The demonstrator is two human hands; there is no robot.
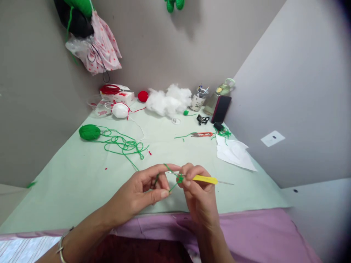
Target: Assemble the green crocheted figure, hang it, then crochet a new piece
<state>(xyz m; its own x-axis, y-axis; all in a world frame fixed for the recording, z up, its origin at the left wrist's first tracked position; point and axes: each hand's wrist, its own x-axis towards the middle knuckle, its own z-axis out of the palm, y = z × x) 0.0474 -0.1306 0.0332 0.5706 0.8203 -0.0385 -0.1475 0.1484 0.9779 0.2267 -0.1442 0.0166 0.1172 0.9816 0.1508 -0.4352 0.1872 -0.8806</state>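
Note:
In the head view, my right hand (199,193) grips a crochet hook (205,179) by its yellow handle, its metal tip pointing left. A small green crocheted piece (180,178) sits by the hook at my right fingertips. Green yarn (170,168) passes over the raised index finger of my left hand (148,186). Thumb and fingers of that hand pinch a strand running to the small piece. From there the yarn trails back in loose loops (123,144) to a green yarn ball (89,132) at left.
Along the back are a white yarn ball (120,110), red scissors (111,89) on a box, a red ball (143,96), white stuffing (168,101), a pen cup (198,100) and a phone (221,109). Orange thread snips (203,134) and white paper (233,151) lie at right.

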